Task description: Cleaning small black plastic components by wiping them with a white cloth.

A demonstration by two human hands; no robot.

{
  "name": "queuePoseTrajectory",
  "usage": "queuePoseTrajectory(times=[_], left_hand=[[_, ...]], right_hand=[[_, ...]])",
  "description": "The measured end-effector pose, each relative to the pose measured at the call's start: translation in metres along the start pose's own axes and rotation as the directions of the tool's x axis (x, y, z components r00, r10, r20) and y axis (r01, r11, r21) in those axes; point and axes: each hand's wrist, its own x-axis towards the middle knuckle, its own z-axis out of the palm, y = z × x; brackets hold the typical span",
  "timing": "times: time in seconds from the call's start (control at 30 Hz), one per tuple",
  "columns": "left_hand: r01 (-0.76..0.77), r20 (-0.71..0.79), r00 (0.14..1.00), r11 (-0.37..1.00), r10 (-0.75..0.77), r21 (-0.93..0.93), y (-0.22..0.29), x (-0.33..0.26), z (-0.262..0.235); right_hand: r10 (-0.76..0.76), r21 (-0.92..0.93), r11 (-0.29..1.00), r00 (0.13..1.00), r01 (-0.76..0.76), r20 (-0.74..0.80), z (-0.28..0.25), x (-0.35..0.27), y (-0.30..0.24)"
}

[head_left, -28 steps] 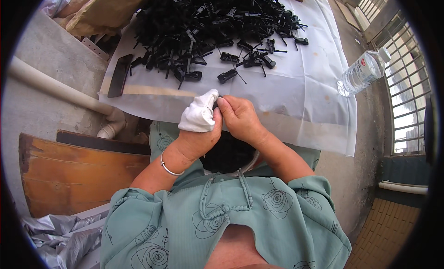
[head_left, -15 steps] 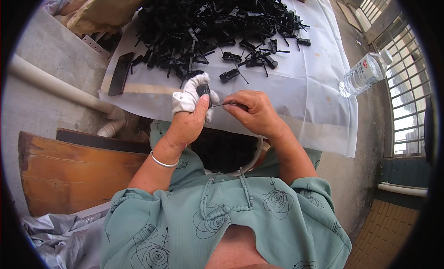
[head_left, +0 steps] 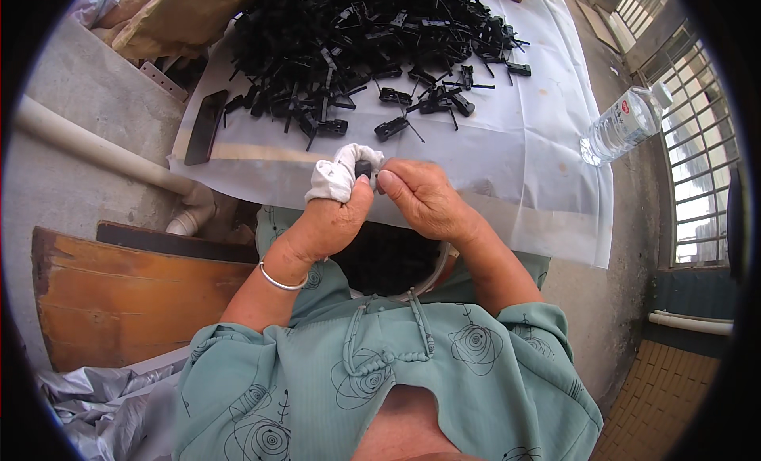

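The clear bottle (head_left: pixel 622 126) is bearing a label with a red mark and small dark print. Compared with half a second ago, the right hand (head_left: pixel 424 193) is sitting closer to the left hand (head_left: pixel 345 199), and the thin dark tool is now hidden. The left, in a white cloth glove (head_left: pixel 331 179) with the thumb bare, is gripping a small black part (head_left: pixel 363 169) over the near edge of the counter (head_left: pixel 523 156). The right is curling closed just beside it, contents indeterminable.

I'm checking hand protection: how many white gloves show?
1: the white glove on the left hand, its thumb bare. The right hand wears none. Any under the black parts would be hidden.
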Motion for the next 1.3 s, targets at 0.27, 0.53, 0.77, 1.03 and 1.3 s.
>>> queuePoseTrajectory(times=[0.27, 0.53, 0.77, 1.03, 1.3], left_hand=[[-0.173, -0.115, 0.965, 0.904, 0.234, 0.391, -0.003, -0.007, 0.013], [-0.203, 0.079, 0.977, 0.764, 0.196, 0.612, 0.010, -0.009, -0.012], [-0.277, 0.128, 0.958, 0.706, 0.257, 0.651, 0.006, -0.004, -0.023], [-0.174, -0.119, 0.963, 0.895, 0.243, 0.411, 0.030, -0.006, -0.011], [-0.220, 0.132, 0.969, 0.973, 0.209, 0.076, 0.026, -0.004, -0.011]], right_hand=[[0.133, -0.059, 0.989, 0.991, -0.135, -0.031, 0.015, 0.001, -0.006], [-0.006, -0.534, 0.825, 0.942, -0.185, -0.336, -0.018, 0.007, 0.009], [-0.024, -0.521, 0.844, 0.961, -0.128, -0.276, -0.036, 0.006, 0.015], [0.325, -0.105, 0.934, 0.933, -0.342, -0.153, -0.047, 0.002, -0.001], [0.361, 0.146, 0.920, 0.931, -0.364, 0.045, -0.022, 0.001, 0.003]])
